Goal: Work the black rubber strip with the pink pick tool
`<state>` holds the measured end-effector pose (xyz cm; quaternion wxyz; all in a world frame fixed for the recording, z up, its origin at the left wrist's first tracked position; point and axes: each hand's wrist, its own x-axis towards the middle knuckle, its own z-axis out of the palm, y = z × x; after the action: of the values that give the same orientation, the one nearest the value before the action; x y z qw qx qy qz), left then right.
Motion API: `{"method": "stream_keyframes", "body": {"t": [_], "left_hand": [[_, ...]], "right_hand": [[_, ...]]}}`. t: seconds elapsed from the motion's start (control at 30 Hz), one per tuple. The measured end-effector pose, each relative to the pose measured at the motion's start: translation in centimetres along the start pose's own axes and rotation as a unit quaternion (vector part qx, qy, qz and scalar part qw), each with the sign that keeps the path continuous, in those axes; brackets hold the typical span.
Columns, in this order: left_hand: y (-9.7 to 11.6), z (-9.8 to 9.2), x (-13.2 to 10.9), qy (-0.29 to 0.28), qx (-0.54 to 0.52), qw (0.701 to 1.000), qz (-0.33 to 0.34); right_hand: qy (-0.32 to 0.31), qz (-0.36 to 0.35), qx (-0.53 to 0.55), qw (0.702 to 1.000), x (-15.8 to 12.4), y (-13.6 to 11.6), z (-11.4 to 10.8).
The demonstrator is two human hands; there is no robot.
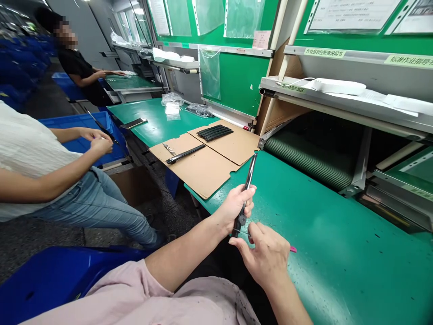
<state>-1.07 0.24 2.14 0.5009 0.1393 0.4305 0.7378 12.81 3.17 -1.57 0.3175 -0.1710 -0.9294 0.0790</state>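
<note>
My left hand [237, 205] is closed round a long thin black bar [249, 174] that points up and away over the green table [324, 253]. My right hand [265, 255] is pinched at the bar's near end, where a round metal fitting shows. A small pink-tipped tool [292, 249] sticks out from behind my right hand; what the fingers grip is partly hidden. One more black bar [185, 154] lies on a cardboard sheet [199, 171], and several bars [214, 132] lie side by side on a second sheet behind it.
A seated person [37, 171] at left handles a thin rod over a blue bin [81, 124]. Another person [76, 67] works at a far bench. A dark conveyor [311, 160] runs under the shelf at right. Another blue bin [57, 275] sits by my left arm.
</note>
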Motion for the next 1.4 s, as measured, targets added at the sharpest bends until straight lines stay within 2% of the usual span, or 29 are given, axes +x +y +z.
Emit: {"method": "stream_keyframes", "body": {"t": [0.3,0.47,0.57,0.77,0.87,1.0,1.17,1.4], "left_hand": [[0.2,0.1,0.2,0.047,-0.052,0.997,0.027],[0.3,0.1,0.2,0.048,-0.055,0.997,0.026],[0.3,0.2,0.0,0.038,-0.057,0.997,0.026],[0.8,0.0,0.0,0.034,-0.076,0.996,0.036],[1.0,-0.1,0.0,0.033,-0.066,0.996,0.048],[0.9,0.1,-0.2,0.056,-0.025,0.996,0.057],[0.7,0.3,-0.2,0.069,-0.007,0.996,0.05],[0.2,0.1,-0.5,0.038,-0.002,0.999,0.017]], "right_hand": [[0.012,0.035,-0.006,0.999,-0.6,0.1,0.6],[0.012,0.048,0.0,0.999,-0.3,-0.1,0.5],[0.018,0.029,0.0,0.999,-0.3,0.0,0.6],[0.024,-0.052,0.021,0.998,-1.5,-0.8,0.8],[-0.001,0.0,0.113,0.994,-2.0,-0.9,0.1],[-0.008,0.083,0.248,0.965,-1.9,0.0,-0.8],[0.048,0.137,0.318,0.937,-1.7,0.8,-0.9],[0.048,0.161,0.349,0.922,-1.7,0.3,-0.5]]}}
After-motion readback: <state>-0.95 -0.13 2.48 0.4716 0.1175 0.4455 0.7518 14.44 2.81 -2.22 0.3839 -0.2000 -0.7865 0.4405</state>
